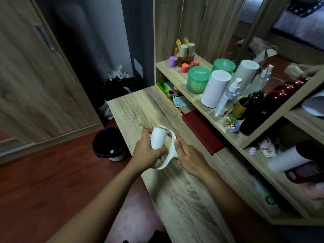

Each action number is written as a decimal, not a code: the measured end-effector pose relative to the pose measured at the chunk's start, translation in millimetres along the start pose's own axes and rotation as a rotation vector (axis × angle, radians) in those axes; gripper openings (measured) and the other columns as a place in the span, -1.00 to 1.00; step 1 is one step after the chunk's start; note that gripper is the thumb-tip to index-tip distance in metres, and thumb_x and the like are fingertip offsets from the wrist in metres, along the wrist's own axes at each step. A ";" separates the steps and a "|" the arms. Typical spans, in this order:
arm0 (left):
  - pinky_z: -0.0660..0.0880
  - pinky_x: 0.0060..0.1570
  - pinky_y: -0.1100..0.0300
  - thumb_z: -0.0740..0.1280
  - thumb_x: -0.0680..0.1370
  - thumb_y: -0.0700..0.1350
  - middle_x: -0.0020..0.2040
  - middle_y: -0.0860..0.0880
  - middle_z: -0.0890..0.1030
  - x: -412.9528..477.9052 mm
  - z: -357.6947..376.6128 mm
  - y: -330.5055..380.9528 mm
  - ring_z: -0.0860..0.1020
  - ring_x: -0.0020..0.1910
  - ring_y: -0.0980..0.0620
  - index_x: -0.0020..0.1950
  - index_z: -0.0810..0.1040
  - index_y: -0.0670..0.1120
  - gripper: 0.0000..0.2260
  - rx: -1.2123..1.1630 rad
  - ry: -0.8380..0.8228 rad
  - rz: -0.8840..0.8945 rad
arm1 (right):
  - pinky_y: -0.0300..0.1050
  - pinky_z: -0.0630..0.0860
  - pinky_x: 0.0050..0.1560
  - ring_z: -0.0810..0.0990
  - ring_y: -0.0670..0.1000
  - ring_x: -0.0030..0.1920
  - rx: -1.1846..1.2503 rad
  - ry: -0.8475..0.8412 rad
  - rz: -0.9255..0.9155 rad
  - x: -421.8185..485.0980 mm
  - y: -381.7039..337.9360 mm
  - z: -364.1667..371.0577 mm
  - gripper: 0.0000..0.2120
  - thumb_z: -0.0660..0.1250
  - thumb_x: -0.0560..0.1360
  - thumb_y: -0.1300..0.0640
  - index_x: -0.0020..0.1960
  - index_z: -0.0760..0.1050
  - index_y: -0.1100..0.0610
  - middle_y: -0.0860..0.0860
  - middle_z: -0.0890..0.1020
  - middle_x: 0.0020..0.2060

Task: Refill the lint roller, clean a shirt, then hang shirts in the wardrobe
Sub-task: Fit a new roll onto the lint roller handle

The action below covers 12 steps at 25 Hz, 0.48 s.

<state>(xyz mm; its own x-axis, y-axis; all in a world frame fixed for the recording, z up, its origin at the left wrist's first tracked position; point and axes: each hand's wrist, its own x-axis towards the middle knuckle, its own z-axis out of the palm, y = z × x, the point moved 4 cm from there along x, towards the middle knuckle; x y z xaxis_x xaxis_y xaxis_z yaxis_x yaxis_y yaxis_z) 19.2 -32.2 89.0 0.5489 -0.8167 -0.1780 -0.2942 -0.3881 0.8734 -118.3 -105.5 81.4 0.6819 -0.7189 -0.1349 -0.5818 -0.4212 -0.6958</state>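
Head view: both hands meet over the front part of the wooden tabletop [140, 109], holding the lint roller [157, 138] in the air above it. The left hand [146, 152] wraps its fingers and thumb round the white roll. The right hand [190, 157] grips the curved white handle [171, 151] just beside it, thumb laid along the handle. The roll's surface is plain white with no print that can be read.

Behind the hands, a dark red notebook [203, 132] lies at the back of the tabletop, partly under a low shelf [175, 74]. On that shelf a green jar [198, 79] has white lettering on its lid; the first line looks like "Chan", and the smaller line below is too blurred to read. Next to it stand a plain white cylinder [214, 88], a clear spray bottle [228, 97] and a brown bottle [245, 106] with a yellow label whose text is illegible. Under the shelf, a blue packet [180, 100] shows "3D". Small toy figures [232, 122] sit near the brown bottle.

On the floor left of the tabletop stands a bin [109, 144] with a black liner, and a wooden wardrobe door [35, 76] fills the far left.
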 end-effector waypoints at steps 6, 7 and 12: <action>0.44 -0.33 0.07 0.36 0.24 -0.01 -0.19 -0.05 0.57 -9.4 1.8 -1.5 0.54 -0.28 -0.10 0.08 0.30 0.01 -0.54 0.186 0.045 0.133 | 0.10 0.52 -0.07 0.61 0.18 -0.07 -0.001 0.064 -0.081 -10.9 -0.4 21.6 -0.54 -0.13 0.58 -0.15 0.40 0.21 -0.02 0.14 0.65 -0.08; 0.44 -0.31 0.07 0.37 0.26 -0.02 -0.19 -0.03 0.56 -9.5 1.9 -1.1 0.54 -0.27 -0.11 0.09 0.30 0.01 -0.54 0.213 0.042 0.151 | 0.10 0.52 -0.09 0.61 0.19 -0.09 -0.001 0.065 -0.078 -11.5 0.1 22.5 -0.58 -0.12 0.59 -0.11 0.37 0.23 -0.01 0.14 0.64 -0.11; 0.42 -0.24 0.10 0.40 0.33 -0.01 -0.10 -0.02 0.59 -6.9 -2.0 6.1 0.56 -0.15 -0.12 0.16 0.32 0.07 -0.54 0.346 0.033 0.261 | 0.16 0.55 -0.11 0.62 0.08 -0.16 0.171 0.058 -0.030 -15.0 1.6 28.1 -0.50 -0.16 0.50 -0.31 0.12 0.37 -0.05 0.02 0.63 -0.19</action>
<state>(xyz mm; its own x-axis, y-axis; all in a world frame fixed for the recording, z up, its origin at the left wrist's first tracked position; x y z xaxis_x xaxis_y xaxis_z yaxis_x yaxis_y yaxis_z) 15.2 -28.1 96.5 0.4446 -0.8944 0.0485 -0.6683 -0.2952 0.6828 -117.0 -79.8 62.5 0.6681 -0.7403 -0.0745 -0.4744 -0.3467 -0.8092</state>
